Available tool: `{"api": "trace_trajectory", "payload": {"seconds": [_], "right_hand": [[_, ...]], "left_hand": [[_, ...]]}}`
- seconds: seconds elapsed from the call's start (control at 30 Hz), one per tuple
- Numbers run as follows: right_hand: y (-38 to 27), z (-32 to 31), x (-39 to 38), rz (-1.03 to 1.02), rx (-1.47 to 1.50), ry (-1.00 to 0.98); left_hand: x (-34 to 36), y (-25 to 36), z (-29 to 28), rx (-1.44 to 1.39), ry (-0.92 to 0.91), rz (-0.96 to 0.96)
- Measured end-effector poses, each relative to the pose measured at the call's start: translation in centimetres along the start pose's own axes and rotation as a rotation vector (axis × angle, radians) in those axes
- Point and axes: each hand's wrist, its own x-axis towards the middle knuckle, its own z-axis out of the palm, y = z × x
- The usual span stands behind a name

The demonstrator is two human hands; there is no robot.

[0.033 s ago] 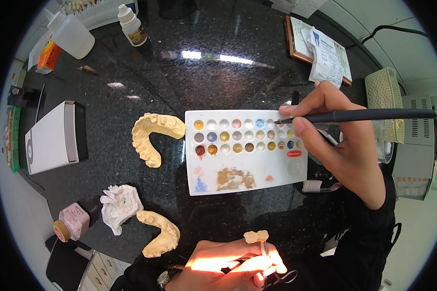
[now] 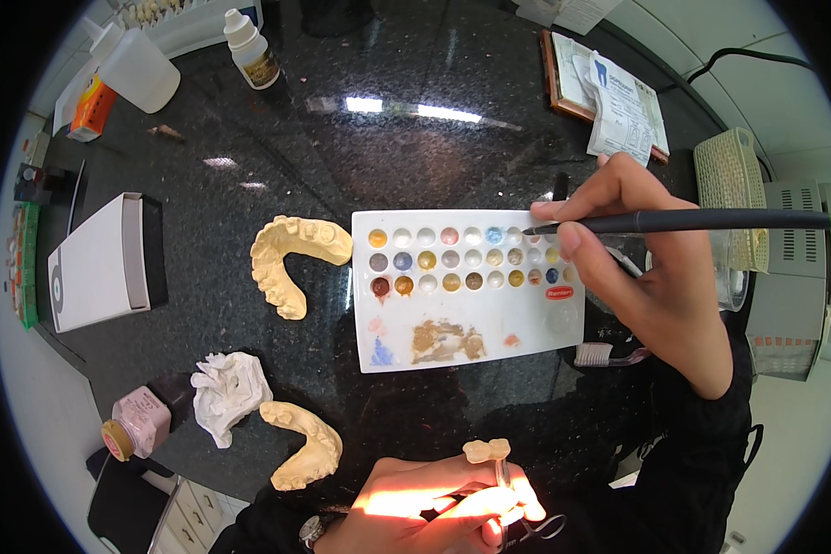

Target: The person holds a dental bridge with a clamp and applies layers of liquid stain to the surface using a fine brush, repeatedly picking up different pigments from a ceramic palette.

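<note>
My right hand pinches a slim black-handled brush. The brush's dark tip is over the top row of wells, toward the right end of a white palette. Several rows of coloured pastes fill the wells, and brown, blue and pink smears mark the flat part below. Near the lower edge, under bright light, my left hand is closed around a metal clamp with ring handles. At the clamp's upper end sits a small tooth-coloured dental bridge. Left of the palette lies a yellowish plaster dental model, touching or nearly touching it.
A second plaster model and a crumpled white tissue lie left of my left hand. Farther left are a pink bottle and a white box. Bottles stand far left. A toothbrush lies beneath my right wrist.
</note>
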Motion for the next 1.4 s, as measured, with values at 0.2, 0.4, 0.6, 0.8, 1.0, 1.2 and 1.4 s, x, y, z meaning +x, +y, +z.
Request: {"api": "trace_trajectory", "payload": {"seconds": [0.2, 0.4, 0.6, 0.8, 1.0, 1.2, 1.4], "right_hand": [[0.1, -0.3, -0.1, -0.005, 0.010, 0.037], [-0.9, -1.3, -2.5, 0.274, 0.304, 0.261], [0.8, -1.3, -4.4, 0.130, 0.046, 0.095], [0.6, -0.8, -4.1, 0.116, 0.062, 0.058], [0.0, -0.6, -3.7, 0.130, -0.065, 0.048], [0.0, -0.8, -3.5, 0.157, 0.015, 0.040], [0.1, -0.8, -3.7, 0.186, 0.047, 0.047]], "left_hand": [[0.0, 0.2, 0.0, 0.046, 0.022, -0.022], [0.4, 0.7, 0.1, 0.062, -0.033, -0.001], [0.5, 0.5, 0.0, 0.026, -0.038, 0.026], [0.2, 1.1, 0.3, 0.128, 0.004, -0.100], [-0.2, 0.2, 0.1, 0.009, 0.033, -0.096], [-0.6, -0.7, 0.0, -0.081, 0.042, -0.016], [-0.3, -0.4, -0.1, -0.011, 0.004, -0.039]]}}
